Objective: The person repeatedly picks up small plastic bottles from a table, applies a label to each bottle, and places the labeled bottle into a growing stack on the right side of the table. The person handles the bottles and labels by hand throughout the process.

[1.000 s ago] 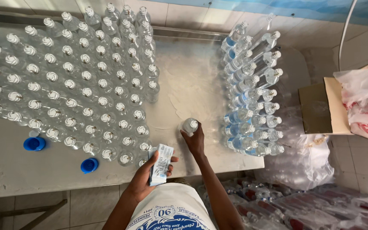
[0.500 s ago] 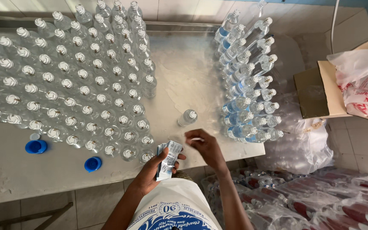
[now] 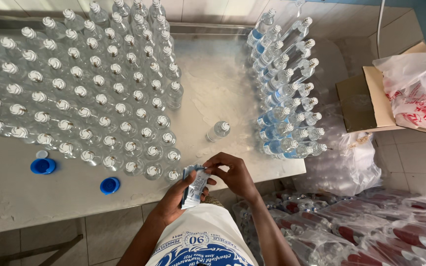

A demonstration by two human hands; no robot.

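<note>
Both hands, left hand (image 3: 176,199) & right hand (image 3: 232,175), pinch label stack (image 3: 195,187) nr lone bottle (image 3: 219,131) on table (image 3: 213,88).

A small bottling and labelling workroom.

Left of the hands, rows of clear capped plastic bottles (image 3: 89,98) crowd a white stone worktable (image 3: 213,83); right of them, blue-labelled bottles (image 3: 284,98), an open brown cardboard box (image 3: 366,103), and shrink-wrapped bottle packs (image 3: 371,226).

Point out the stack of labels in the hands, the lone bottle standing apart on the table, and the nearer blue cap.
stack of labels (image 3: 195,186), head view, on its printed face.
lone bottle (image 3: 219,131), head view, on its body.
blue cap (image 3: 109,185), head view, on its top.
</note>
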